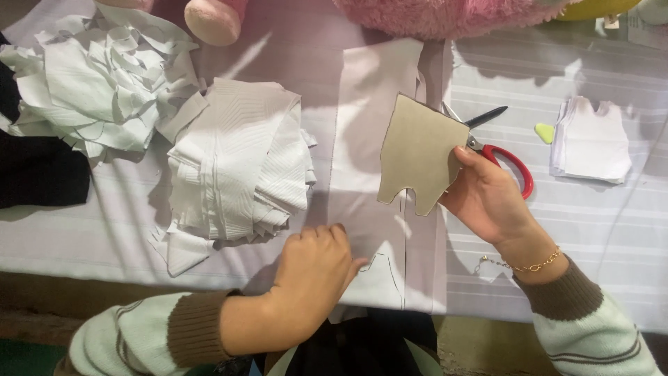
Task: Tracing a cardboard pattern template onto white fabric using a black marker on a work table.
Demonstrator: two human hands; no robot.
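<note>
My right hand (487, 198) holds up a brown cardboard template (417, 153) shaped like a small garment piece, lifted above a strip of white fabric (379, 104). The same hand also has red-handled scissors (502, 157) behind the card, blades pointing up and right. My left hand (313, 268) rests palm down with fingers curled on the near end of the white fabric strip, next to a drawn outline (379, 268) on the cloth. The hand holds nothing.
A folded pile of white fabric (236, 163) lies left of the strip. Beyond it sits a heap of white offcuts (97, 76). A stack of cut white pieces (591, 139) and a small yellow chalk (545, 131) lie at right. Pink plush toys (445, 14) line the far edge. Dark cloth (35, 167) lies at left.
</note>
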